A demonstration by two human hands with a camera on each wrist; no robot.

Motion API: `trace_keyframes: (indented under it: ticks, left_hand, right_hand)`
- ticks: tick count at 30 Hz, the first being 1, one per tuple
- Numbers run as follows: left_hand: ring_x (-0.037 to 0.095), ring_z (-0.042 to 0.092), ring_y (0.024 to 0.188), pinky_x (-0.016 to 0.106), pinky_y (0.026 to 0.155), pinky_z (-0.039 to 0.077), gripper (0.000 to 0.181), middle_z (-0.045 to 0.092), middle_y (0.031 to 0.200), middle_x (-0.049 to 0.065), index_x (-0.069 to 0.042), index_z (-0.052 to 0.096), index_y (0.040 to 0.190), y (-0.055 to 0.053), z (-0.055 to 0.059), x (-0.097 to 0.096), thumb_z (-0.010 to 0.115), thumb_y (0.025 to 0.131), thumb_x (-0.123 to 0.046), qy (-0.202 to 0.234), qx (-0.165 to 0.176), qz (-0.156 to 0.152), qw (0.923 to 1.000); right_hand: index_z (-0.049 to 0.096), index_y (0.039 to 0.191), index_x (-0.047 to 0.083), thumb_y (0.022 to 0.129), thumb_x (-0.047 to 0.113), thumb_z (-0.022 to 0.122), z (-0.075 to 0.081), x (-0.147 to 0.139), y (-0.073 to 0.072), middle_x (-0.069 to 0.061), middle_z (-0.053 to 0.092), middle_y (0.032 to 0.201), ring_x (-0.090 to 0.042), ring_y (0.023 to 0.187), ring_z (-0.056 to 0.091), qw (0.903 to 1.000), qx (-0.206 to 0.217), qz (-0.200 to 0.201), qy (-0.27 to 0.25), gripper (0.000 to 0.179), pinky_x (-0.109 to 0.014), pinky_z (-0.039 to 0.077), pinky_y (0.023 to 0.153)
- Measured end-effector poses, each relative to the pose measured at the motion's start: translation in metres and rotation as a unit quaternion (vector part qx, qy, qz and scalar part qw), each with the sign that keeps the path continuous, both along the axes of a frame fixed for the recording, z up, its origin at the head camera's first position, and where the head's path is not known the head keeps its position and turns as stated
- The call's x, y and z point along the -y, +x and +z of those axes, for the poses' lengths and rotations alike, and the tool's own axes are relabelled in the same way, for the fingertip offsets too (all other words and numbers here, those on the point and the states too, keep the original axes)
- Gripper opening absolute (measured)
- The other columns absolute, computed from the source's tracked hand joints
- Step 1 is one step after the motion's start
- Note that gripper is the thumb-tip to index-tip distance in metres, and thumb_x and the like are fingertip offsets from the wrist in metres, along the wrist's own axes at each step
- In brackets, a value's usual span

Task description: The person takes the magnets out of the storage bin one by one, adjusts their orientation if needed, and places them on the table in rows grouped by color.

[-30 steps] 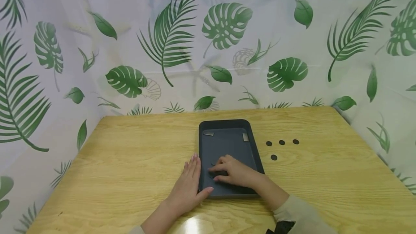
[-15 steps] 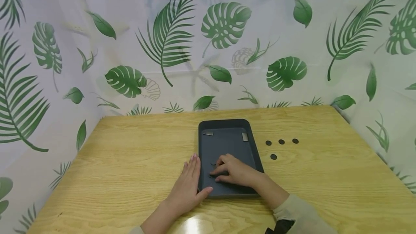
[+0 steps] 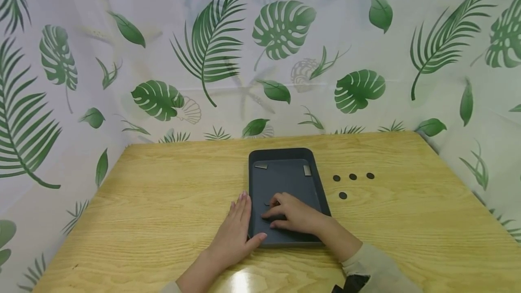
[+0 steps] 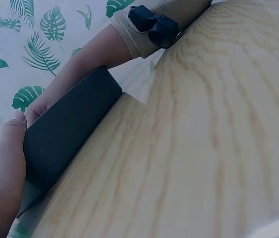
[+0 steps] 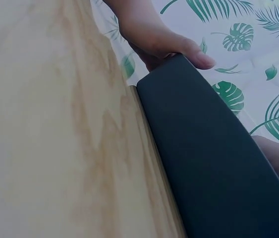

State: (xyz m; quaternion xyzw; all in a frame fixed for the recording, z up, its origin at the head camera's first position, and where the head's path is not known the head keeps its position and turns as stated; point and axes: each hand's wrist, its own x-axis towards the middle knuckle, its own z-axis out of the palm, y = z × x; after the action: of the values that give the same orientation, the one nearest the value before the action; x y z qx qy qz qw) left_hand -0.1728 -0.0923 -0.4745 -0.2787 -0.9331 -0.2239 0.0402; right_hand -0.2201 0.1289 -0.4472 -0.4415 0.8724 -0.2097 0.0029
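Observation:
A dark rectangular tray (image 3: 291, 180) lies on the table, one long side against my left hand (image 3: 234, 234). That hand's fingers are straight along the outer wall, and its thumb rests at the near-left corner. My right hand (image 3: 293, 214) reaches over the right rim into the tray, index fingertip and thumb low near the floor. Whether it pinches something there is hidden. A thin dark curved edge (image 3: 267, 204) shows just beyond its fingers. Two small metallic rectangular pieces, one far left (image 3: 261, 166) and one far right (image 3: 307, 170), sit in the tray.
Several small flat black discs (image 3: 343, 196) lie on the wooden table (image 3: 175, 184) right of the tray. A leaf-printed cloth (image 3: 228, 67) encloses the back and sides. A black device (image 3: 354, 282) is strapped at the right sleeve.
Right fingertips have shifted very slightly at the same spot in the tray; the dark rim of a disc under them, visible earlier, is now hidden. The left hand and tray stay put.

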Motion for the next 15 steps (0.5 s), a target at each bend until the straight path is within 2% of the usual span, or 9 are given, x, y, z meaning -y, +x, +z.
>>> trace_keyframes:
  ticks: [6, 15]
  left_hand:
    - [0.026, 0.005, 0.145, 0.045, 0.117, 0.013, 0.086, 0.008, 0.156, 0.022, 0.008, 0.012, 0.148, 0.0002, -0.0003, 0.0, 0.048, 0.095, -0.05, 0.004, 0.001, 0.001, 1.0]
    - [0.027, 0.005, 0.145, 0.045, 0.117, 0.013, 0.086, 0.009, 0.156, 0.023, 0.008, 0.012, 0.148, 0.0007, 0.0001, -0.0001, 0.048, 0.095, -0.05, 0.002, 0.0, 0.002, 1.0]
  right_hand:
    - [0.076, 0.098, 0.011, 0.083, 0.018, 0.073, -0.001, -0.0009, -0.0006, -0.002, 0.059, 0.094, -0.015, 0.087, 0.055, 0.9996, -0.007, -0.012, -0.023, 0.017, -0.027, 0.049, 0.077]
    - [0.074, 0.09, 0.01, 0.081, 0.017, 0.075, -0.0034, -0.0039, -0.0015, 0.0, 0.063, 0.089, -0.012, 0.082, 0.061, 0.9969, 0.038, -0.037, -0.058, 0.012, -0.023, 0.052, 0.071]
